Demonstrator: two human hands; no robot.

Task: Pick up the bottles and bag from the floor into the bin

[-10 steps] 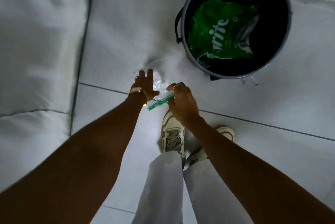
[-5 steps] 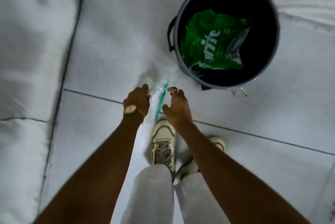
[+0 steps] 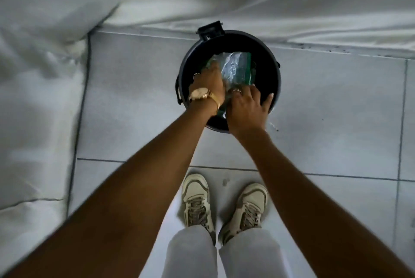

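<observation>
A round dark bin [image 3: 272,80] stands on the tiled floor ahead of my feet. A clear plastic bag with a green zip edge [image 3: 235,68] hangs over the bin's opening. My left hand [image 3: 210,85], with a gold watch on the wrist, grips the bag's left side. My right hand [image 3: 247,107] holds its lower edge, with the thumb spread towards the bin's rim. Green packaging inside the bin is mostly hidden behind the bag and my hands.
White fabric, like bedding or cushions [image 3: 33,98], lies along the left and across the back [image 3: 247,3]. The bin has a black hinge bracket [image 3: 210,30] at its far rim. My two pale sneakers [image 3: 197,201] stand on the grey tiles behind the bin.
Both hands lifted the clear bag off the floor and carried it up and forward over the bin. The view shifted so the bin now sits in the middle.
</observation>
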